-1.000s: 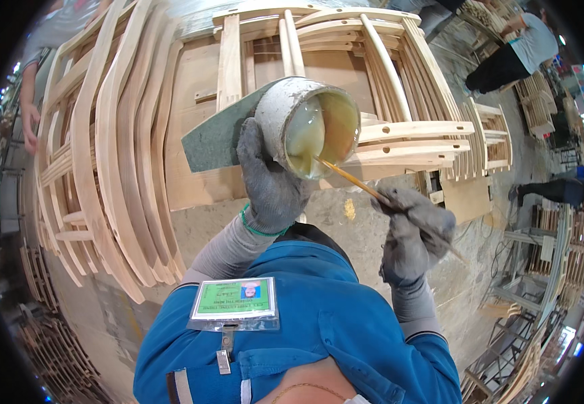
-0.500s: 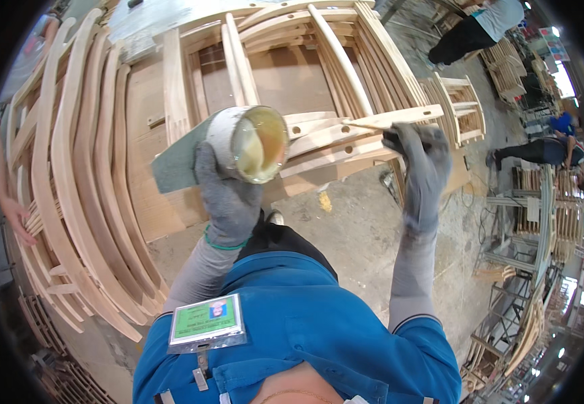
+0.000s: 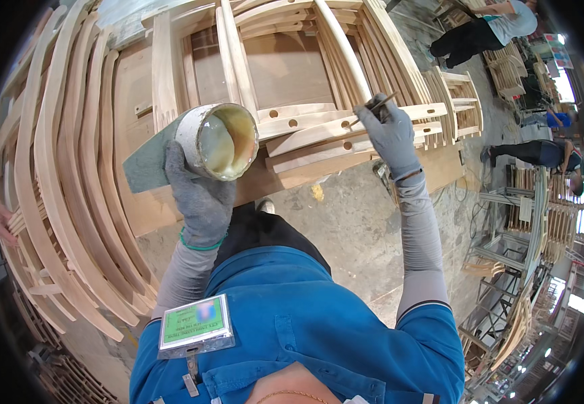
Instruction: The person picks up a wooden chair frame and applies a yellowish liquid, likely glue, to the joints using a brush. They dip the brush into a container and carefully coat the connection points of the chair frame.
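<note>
My left hand [image 3: 198, 202], in a grey glove, is closed round a white cup [image 3: 190, 140] tilted toward me, with pale yellowish glue-like liquid [image 3: 216, 145] inside. A flat grey-green piece [image 3: 145, 161] juts out from behind the cup; how it is held is hidden. My right hand [image 3: 393, 138], also gloved and with dark-stained fingertips, pinches a thin wooden stick [image 3: 389, 99]. The stick's lower end is by a pale wooden rail [image 3: 315, 136] with round holes. Beside it lie more drilled rails [image 3: 299, 120], at the near edge of a stack of wooden frames [image 3: 238, 60].
Curved wooden parts [image 3: 70, 161] are stacked along the left, where another person's hand [image 3: 1, 219] shows. Cardboard [image 3: 130, 135] lies under the frames. Two people [image 3: 470, 40] stand at the far right, near metal racks [image 3: 514, 242] and wooden parts. The floor [image 3: 346, 229] is concrete.
My right hand has moved left relative to the rails, and the stick now slants more steeply. The cup has shifted left in the picture, still in my left hand. The view has shifted slightly.
</note>
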Action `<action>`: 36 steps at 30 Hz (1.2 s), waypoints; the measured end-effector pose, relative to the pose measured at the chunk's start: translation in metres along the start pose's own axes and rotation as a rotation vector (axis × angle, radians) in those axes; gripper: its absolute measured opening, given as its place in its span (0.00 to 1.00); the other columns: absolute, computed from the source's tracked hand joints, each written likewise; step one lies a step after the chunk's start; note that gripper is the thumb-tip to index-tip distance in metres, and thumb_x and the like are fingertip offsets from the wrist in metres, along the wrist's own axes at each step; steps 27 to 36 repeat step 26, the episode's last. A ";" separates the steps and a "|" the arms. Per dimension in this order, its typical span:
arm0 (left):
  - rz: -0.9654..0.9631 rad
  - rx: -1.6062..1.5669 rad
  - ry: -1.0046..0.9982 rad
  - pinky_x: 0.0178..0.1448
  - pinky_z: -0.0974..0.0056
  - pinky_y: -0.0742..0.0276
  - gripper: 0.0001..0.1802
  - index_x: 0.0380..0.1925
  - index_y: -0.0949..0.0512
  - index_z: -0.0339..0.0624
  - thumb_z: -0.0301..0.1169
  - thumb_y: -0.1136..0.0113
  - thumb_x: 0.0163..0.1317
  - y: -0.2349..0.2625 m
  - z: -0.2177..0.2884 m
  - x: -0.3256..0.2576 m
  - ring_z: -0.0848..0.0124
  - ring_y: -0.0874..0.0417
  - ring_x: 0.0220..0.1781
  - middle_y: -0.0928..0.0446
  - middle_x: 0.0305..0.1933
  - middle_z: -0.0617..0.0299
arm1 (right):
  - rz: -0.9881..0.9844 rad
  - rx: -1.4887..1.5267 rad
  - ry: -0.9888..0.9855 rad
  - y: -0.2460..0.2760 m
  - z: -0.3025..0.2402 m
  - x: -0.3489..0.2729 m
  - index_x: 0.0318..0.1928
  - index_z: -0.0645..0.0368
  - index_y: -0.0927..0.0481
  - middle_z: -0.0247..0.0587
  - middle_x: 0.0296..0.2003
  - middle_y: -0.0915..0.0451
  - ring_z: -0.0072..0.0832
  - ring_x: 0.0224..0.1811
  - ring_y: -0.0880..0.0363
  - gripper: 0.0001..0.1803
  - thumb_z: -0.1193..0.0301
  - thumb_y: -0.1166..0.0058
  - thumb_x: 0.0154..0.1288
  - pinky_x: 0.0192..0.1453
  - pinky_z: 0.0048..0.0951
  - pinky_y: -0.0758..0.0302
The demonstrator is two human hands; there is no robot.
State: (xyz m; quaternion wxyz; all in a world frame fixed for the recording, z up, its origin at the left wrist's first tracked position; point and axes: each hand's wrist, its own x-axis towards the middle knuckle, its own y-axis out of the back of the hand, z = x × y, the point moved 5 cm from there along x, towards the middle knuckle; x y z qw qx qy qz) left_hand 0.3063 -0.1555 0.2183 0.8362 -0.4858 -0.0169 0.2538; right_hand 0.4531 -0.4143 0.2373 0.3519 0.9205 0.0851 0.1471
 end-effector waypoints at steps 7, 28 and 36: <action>-0.008 -0.027 0.040 0.63 0.56 0.35 0.25 0.56 0.36 0.47 0.49 0.60 0.65 -0.003 -0.007 0.002 0.66 0.34 0.60 0.34 0.57 0.62 | 0.000 -0.074 0.007 0.004 -0.008 0.002 0.30 0.62 0.25 0.40 0.16 0.25 0.29 0.18 0.26 0.13 0.63 0.45 0.58 0.23 0.29 0.32; -0.015 0.042 0.031 0.61 0.56 0.32 0.25 0.56 0.36 0.48 0.49 0.57 0.64 -0.013 -0.009 -0.003 0.64 0.32 0.59 0.34 0.57 0.60 | -0.070 0.227 0.067 0.015 -0.019 -0.011 0.37 0.62 0.24 0.45 0.26 0.20 0.32 0.30 0.20 0.10 0.70 0.44 0.57 0.37 0.29 0.25; -0.015 0.042 0.031 0.61 0.56 0.32 0.25 0.56 0.36 0.48 0.49 0.57 0.64 -0.013 -0.009 -0.003 0.64 0.32 0.59 0.34 0.57 0.60 | -0.070 0.227 0.067 0.015 -0.019 -0.011 0.37 0.62 0.24 0.45 0.26 0.20 0.32 0.30 0.20 0.10 0.70 0.44 0.57 0.37 0.29 0.25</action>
